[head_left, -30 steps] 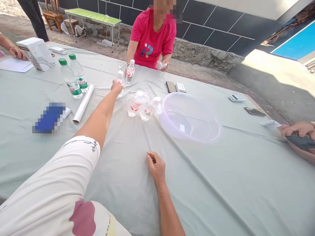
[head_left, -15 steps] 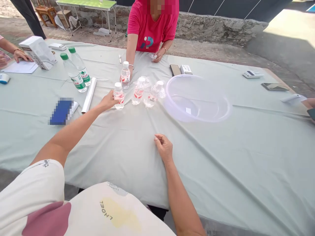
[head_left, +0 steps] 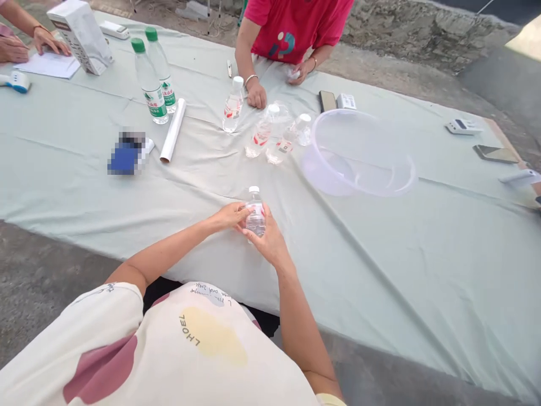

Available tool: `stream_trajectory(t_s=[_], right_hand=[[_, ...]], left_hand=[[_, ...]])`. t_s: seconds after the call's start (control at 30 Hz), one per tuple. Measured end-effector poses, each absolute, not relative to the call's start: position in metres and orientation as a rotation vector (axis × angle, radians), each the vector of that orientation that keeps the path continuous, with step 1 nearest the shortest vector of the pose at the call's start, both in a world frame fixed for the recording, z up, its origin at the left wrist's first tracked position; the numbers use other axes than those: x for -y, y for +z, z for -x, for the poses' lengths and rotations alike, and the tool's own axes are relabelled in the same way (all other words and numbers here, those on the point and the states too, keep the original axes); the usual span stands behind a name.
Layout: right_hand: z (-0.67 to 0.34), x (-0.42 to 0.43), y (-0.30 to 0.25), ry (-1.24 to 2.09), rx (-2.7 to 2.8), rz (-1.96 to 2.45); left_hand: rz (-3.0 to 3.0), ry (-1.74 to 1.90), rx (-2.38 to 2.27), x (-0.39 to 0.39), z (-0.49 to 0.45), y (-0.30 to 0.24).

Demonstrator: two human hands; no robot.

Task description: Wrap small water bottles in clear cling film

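Head view — two hands [head_left: 271,241], one held bottle [head_left: 256,225]

clasping upright small bottle [head_left: 256,221] in left hand [head_left: 231,216] and right hand [head_left: 270,239], nearer than and left of basin [head_left: 332,172] | showing clustered bottles [head_left: 279,149] just left of basin | showing phone [head_left: 327,101] just beyond basin

Left fingers [head_left: 240,213] and right fingers [head_left: 267,214] curled close together, forearms [head_left: 167,248] angled inward

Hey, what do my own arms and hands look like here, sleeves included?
Your left hand and right hand are gloveless, with no watch or bracelet visible. The left sleeve is short, off-white, with dark script near its hem; only a pale yellow edge of the right sleeve shows.
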State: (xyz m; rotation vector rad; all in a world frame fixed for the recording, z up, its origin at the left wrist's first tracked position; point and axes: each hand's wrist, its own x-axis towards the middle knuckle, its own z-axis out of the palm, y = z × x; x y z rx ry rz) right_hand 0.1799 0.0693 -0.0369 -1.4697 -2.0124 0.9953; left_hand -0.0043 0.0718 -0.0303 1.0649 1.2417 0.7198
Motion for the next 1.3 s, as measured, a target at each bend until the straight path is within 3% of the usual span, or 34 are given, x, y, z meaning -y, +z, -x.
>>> stream_trajectory(t_s=[0.1, 0.2, 0.3, 0.4, 0.6, 0.67, 0.8, 1.03, 1.13, 1.3], right_hand=[[-0.172, -0.059, -0.048, 0.900, 1.924, 1.558], [-0.172, -0.057, -0.061, 0.803, 1.809, 1.614], [-0.176, -0.057, -0.068, 0.647, 1.732, 1.685], [-0.180, -0.057, -0.063, 0.486, 1.720, 1.761], [-0.175, -0.052, -0.033, 0.484, 1.712, 1.493], [-0.168, -0.050, -0.027, 0.686, 1.673, 1.450], [-0.142, -0.053, -0.023, 1.223, 1.579, 1.343], [-0.078, -0.059, -0.012, 1.886, 1.247, 0.821], [-0.067, -0.050, -0.003, 1.918, 1.204, 0.747], [-0.076, -0.031, 0.004, 1.688, 1.328, 1.029]], left_hand=[[-1.332, 0.819, -1.428, -0.084, 0.028, -0.019], [-1.563, 0.992, -1.986, -0.103, 0.085, -0.013], [-1.376, 0.885, -2.520, -0.124, 0.149, -0.014], [-1.176, 0.793, -2.611, -0.136, 0.190, -0.019], [-0.833, 1.229, -2.197, -0.110, 0.179, -0.022], [-0.802, 1.283, -2.008, -0.082, 0.159, -0.024], [-0.563, 1.559, -1.181, -0.011, 0.110, -0.032], [-0.146, 1.331, -0.695, 0.069, 0.042, -0.037], [-0.122, 1.233, -0.662, 0.078, 0.032, -0.038], [-0.455, 1.154, -0.774, 0.073, 0.025, -0.036]])
